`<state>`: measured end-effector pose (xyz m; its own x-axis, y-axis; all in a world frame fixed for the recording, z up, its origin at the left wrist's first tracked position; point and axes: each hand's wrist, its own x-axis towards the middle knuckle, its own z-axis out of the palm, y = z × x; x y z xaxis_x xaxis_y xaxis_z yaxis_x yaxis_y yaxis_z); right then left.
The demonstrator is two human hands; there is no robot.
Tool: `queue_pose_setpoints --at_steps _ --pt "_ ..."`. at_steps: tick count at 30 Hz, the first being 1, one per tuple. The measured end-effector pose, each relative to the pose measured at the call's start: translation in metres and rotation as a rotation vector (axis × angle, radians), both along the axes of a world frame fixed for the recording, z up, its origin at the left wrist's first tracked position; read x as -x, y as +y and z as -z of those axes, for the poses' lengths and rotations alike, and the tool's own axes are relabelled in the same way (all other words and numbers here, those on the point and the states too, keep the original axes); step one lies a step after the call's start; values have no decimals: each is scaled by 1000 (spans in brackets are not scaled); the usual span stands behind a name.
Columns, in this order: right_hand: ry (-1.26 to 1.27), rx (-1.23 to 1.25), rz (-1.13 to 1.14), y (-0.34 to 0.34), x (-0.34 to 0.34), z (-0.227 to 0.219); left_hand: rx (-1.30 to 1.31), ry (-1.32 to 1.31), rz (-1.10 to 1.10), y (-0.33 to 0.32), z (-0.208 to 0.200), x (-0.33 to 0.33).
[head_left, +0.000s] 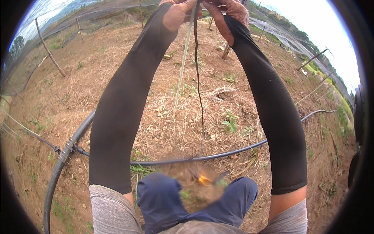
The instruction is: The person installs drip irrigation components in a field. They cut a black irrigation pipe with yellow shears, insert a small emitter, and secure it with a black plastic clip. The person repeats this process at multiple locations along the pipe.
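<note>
Both my hands are raised to the top edge of the head view, in black arm sleeves. My left hand [177, 15] is closed, its fingers pinched at the top of a thin black cord [198, 70]. Beside the cord a pale, flat strip [182, 70] hangs down from the same fingers. My right hand [233, 17] is closed too, thumb and fingers bent toward the cord's top end. What its fingertips pinch is cut off by the picture's edge. The cord dangles toward a thin black hose [218, 156]; whether it touches the hose, I cannot tell.
At left a thick black pipe [58, 171] joins the thin hose through a fitting [69, 150]. Wooden posts [50, 48] and dark netting [284, 35] border the dry, straw-covered slope. A small green plant [230, 124] grows ahead. Something orange [203, 180] shows blurred between my knees.
</note>
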<state>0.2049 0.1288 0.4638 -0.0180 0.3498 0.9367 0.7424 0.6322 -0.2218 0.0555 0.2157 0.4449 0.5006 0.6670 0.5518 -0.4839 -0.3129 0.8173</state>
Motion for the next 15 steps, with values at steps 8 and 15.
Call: queue_pose_setpoints --at_steps 8,15 --pt "-61 -7 134 -3 6 -5 0 8 -3 -2 -1 4" --pt "491 873 -351 15 -1 -27 -19 5 -42 0 -1 2"
